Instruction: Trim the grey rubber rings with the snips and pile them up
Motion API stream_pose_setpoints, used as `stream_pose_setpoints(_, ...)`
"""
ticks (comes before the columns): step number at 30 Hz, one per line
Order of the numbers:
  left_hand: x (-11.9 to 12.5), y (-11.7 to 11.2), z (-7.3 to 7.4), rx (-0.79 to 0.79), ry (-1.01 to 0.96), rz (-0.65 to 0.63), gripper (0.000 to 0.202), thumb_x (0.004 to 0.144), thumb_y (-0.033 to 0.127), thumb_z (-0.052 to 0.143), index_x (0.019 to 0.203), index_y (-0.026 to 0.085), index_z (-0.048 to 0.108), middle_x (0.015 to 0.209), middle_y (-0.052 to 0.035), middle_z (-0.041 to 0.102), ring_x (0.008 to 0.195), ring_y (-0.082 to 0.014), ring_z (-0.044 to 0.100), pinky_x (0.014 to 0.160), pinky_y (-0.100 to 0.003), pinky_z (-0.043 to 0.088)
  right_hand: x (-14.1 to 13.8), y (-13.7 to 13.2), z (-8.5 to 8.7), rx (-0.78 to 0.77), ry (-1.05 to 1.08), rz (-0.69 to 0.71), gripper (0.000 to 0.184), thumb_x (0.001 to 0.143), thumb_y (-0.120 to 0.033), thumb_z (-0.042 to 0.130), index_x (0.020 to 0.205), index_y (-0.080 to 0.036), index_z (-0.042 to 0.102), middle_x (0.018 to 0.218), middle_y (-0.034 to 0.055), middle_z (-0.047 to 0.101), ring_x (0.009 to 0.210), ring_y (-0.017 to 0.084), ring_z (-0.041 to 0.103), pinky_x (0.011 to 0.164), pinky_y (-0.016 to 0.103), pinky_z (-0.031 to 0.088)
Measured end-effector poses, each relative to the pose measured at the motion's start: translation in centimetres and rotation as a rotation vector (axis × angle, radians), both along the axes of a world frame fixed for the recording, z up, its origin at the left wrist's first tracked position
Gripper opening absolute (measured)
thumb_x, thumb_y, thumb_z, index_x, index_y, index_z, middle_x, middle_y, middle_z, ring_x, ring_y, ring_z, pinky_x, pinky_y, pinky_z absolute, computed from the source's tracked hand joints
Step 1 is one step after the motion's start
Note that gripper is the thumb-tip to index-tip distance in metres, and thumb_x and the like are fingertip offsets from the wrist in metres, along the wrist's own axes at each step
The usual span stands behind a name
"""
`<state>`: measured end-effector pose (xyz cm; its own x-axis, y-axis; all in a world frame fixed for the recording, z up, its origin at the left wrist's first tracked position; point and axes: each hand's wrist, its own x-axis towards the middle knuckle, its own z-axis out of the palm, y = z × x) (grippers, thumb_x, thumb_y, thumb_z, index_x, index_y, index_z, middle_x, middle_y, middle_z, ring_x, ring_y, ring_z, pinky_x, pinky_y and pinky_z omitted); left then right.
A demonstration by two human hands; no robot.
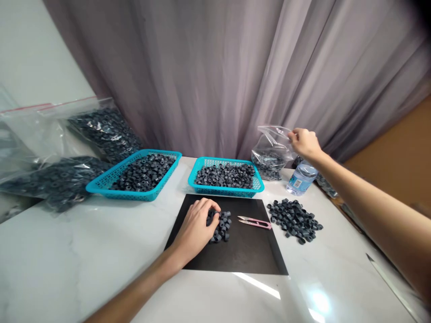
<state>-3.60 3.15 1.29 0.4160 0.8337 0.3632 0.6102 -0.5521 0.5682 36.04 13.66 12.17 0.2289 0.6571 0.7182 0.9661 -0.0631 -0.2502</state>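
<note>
On a black mat point(242, 255), my left hand point(197, 224) rests with curved fingers and the thumb apart, cupped against a small pile of dark grey ring-shaped pieces point(222, 228). Part of that pile is hidden behind the fingers. Pink-handled thread snips point(256, 222) lie on the mat, to the right of the pile. Farther back, my right hand point(305, 142) pinches the top edge of a clear zip bag point(269, 152), which holds more dark pieces at its bottom and stands on the table.
Two turquoise baskets point(193, 181) hold many such pieces. A loose heap point(294, 220) lies right of the mat, with a water bottle point(301, 178) behind it. Filled plastic bags point(104, 134) stand at the left. A grey curtain point(188, 80) hangs behind the table.
</note>
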Motion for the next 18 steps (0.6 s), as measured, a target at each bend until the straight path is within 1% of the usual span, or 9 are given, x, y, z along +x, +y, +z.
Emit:
stream_pose_setpoints(2, -0.1, 0.1, -0.3, -0.06, 0.002, -0.016, 0.016, 0.086, 0.013, 0.054, 0.095, 0.023, 0.062, 0.103, -0.0046, 0.067, 0.103, -0.0253, 0.062, 0.097, -0.046, 0.045, -0.4, -0.8, 0.2, -0.001, 0.0, -0.003, 0.036, 0.101, -0.034, 0.043, 0.077, -0.016, 0.064, 0.081, 0.0197, 0.068, 0.089, 0.032, 0.062, 0.079, 0.046, 0.041)
stream_pose_setpoints(4, -0.2, 0.3, -0.5, -0.134, -0.035, -0.03, 0.027, 0.08, 0.009, 0.056, 0.103, 0.023, 0.061, 0.109, -0.0056, 0.066, 0.107, -0.0254, 0.062, 0.1, -0.046, 0.046, -1.8, -2.5, -0.1, 0.053, -0.002, 0.005, 0.042, 0.103, -0.036, 0.037, 0.083, -0.015, 0.067, 0.096, 0.022, 0.069, 0.1, 0.032, 0.06, 0.087, 0.048, 0.04)
stream_pose_setpoints(5, -0.2, 0.4, -0.6, -0.15, -0.052, -0.027, 0.032, 0.078, 0.007, 0.057, 0.106, 0.022, 0.061, 0.112, -0.0061, 0.065, 0.11, -0.0257, 0.061, 0.101, -0.046, 0.045, -2.9, -3.8, -0.7, 0.164, 0.021, 0.043, 0.042, 0.104, -0.037, 0.036, 0.089, -0.015, 0.069, 0.104, 0.0214, 0.07, 0.104, 0.032, 0.059, 0.091, 0.048, 0.039)
stream_pose_setpoints(7, -0.2, 0.5, -0.7, -0.141, -0.06, -0.009, 0.038, 0.075, 0.005, 0.056, 0.11, 0.022, 0.06, 0.115, -0.0067, 0.064, 0.113, -0.0263, 0.059, 0.104, -0.047, 0.044, -5.9, -6.9, -2.7, 0.245, 0.027, 0.087, 0.037, 0.105, -0.035, 0.035, 0.105, -0.019, 0.067, 0.115, 0.0157, 0.069, 0.111, 0.03, 0.057, 0.096, 0.048, 0.04)
stream_pose_setpoints(9, -0.1, 0.4, -0.6, -0.123, -0.042, -0.001, 0.037, 0.076, 0.004, 0.055, 0.108, 0.022, 0.06, 0.113, -0.0064, 0.063, 0.114, -0.0267, 0.058, 0.104, -0.047, 0.043, -9.4, -10.4, -5.7, 0.262, 0.15, 0.299, 0.028, 0.104, -0.034, 0.042, 0.111, -0.021, 0.066, 0.114, 0.0116, 0.07, 0.111, 0.028, 0.058, 0.098, 0.047, 0.043)
stream_pose_setpoints(12, 0.2, 0.0, -0.8, -0.097, 0.009, -0.017, 0.029, 0.079, 0.006, 0.054, 0.102, 0.023, 0.061, 0.108, -0.0049, 0.063, 0.11, -0.0266, 0.058, 0.1, -0.047, 0.043, -14.3, -14.4, -10.4, 0.013, 0.352, 0.59, 0.023, 0.103, -0.033, 0.048, 0.111, -0.023, 0.067, 0.111, 0.0087, 0.071, 0.107, 0.026, 0.063, 0.097, 0.044, 0.048)
stream_pose_setpoints(14, 0.4, -0.2, -1.1, -0.066, 0.037, -0.027, 0.022, 0.083, 0.007, 0.052, 0.097, 0.023, 0.06, 0.104, -0.0039, 0.064, 0.106, -0.026, 0.059, 0.097, -0.046, 0.043, -16.6, -15.5, -12.5, -0.158, 0.413, 0.737, 0.026, 0.104, -0.03, 0.046, 0.118, -0.026, 0.067, 0.118, 0.0078, 0.07, 0.112, 0.025, 0.062, 0.099, 0.042, 0.048)
stream_pose_setpoints(16, 0.5, -0.3, -1.4, -0.046, 0.04, -0.043, 0.017, 0.087, 0.008, 0.051, 0.093, 0.023, 0.057, 0.102, -0.0032, 0.064, 0.103, -0.0248, 0.059, 0.096, -0.045, 0.042, -18.2, -15.3, -13.6, -0.276, 0.442, 0.865, 0.032, 0.105, -0.027, 0.041, 0.125, -0.03, 0.066, 0.127, 0.0075, 0.066, 0.121, 0.024, 0.059, 0.105, 0.041, 0.046)
stream_pose_setpoints(18, 0.6, -0.4, -1.5, -0.042, 0.03, -0.055, 0.012, 0.091, 0.011, 0.051, 0.092, 0.022, 0.056, 0.102, -0.003, 0.064, 0.103, -0.024, 0.059, 0.096, -0.044, 0.042, -19.2, -14.4, -14.0, -0.325, 0.476, 0.946, 0.036, 0.105, -0.024, 0.04, 0.128, -0.031, 0.067, 0.132, 0.0071, 0.064, 0.124, 0.023, 0.057, 0.108, 0.041, 0.044)
